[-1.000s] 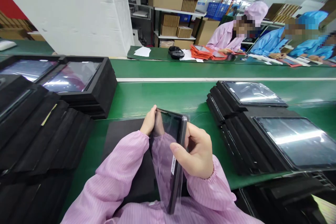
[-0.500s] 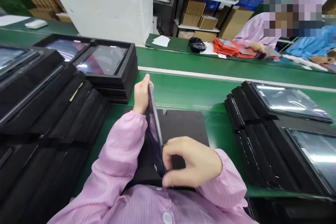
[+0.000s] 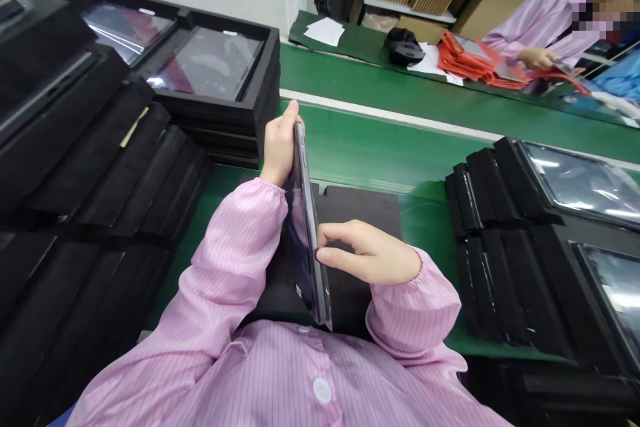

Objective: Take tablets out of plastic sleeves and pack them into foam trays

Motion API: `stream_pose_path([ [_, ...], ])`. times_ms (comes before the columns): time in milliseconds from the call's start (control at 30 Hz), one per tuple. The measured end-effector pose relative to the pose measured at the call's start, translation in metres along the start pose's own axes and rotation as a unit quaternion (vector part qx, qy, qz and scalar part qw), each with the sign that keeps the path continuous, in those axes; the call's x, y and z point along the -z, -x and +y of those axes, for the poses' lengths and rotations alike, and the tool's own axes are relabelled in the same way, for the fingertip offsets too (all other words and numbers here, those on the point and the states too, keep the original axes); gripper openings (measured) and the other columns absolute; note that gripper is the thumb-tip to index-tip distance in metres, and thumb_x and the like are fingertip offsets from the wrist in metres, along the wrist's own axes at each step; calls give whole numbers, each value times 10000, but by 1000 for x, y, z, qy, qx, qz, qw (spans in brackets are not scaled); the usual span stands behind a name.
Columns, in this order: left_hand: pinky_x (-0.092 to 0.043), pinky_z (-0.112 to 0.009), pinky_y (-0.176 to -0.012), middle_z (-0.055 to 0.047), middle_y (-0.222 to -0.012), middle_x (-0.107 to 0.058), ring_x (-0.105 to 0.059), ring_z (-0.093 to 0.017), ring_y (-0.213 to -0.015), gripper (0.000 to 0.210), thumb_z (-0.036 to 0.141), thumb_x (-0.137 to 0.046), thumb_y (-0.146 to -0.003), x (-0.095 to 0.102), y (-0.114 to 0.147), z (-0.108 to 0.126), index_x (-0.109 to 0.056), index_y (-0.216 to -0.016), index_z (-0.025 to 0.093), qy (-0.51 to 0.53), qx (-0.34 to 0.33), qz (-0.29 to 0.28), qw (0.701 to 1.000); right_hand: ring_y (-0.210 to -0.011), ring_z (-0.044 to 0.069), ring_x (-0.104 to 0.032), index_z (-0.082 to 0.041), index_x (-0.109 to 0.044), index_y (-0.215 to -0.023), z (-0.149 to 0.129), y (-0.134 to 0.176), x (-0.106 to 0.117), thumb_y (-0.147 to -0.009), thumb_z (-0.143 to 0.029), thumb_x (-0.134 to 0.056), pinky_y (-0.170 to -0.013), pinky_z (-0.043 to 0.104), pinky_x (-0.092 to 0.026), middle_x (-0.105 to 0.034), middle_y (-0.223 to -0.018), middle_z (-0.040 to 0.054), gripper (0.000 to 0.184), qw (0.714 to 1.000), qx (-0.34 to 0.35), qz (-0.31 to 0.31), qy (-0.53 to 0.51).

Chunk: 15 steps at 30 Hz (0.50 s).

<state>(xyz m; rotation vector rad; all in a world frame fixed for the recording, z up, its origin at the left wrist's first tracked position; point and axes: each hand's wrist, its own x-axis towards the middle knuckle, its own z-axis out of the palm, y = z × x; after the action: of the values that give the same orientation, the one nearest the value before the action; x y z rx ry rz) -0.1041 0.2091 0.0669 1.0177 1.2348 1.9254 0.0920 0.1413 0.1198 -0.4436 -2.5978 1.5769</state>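
Note:
A dark tablet (image 3: 303,240) stands on edge in front of my chest, tilted, its glossy screen facing left. My left hand (image 3: 278,150) is closed around its far end, the thumb pointing up. My right hand (image 3: 373,252) is at the tablet's right side; its thumb and index finger come together against the rear edge, and whatever lies between the tips is hidden. A bit of clear film (image 3: 329,310) sticks out at the near corner. Under the tablet lies a black foam tray (image 3: 363,210), partly covered by my arms.
Stacked foam trays holding tablets stand on the left (image 3: 270,80) and on the right (image 3: 543,213). Behind runs a green bench (image 3: 350,140) with a white strip. Across it, a co-worker's hand (image 3: 537,58) is beside red-orange sleeves (image 3: 463,65) and a black object (image 3: 403,47).
My right hand has moved up along the tablet from its near corner, and its fingers have drawn closer together. The tablet stays in my left hand. The view has tipped downward.

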Motion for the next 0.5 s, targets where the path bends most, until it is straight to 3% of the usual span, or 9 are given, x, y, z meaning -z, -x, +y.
stream_pose_path([
  [500, -237, -311, -442, 25, -430, -355, -321, -99, -398, 572, 568, -438, -943, -3, 2, 1, -420, -490, 221, 7, -14, -1, 1000, -646, 95, -505, -183, -508, -792, 5, -3, 2, -977, -235, -456, -656, 238, -414, -593, -737, -23, 200, 998, 38, -37, -42],
])
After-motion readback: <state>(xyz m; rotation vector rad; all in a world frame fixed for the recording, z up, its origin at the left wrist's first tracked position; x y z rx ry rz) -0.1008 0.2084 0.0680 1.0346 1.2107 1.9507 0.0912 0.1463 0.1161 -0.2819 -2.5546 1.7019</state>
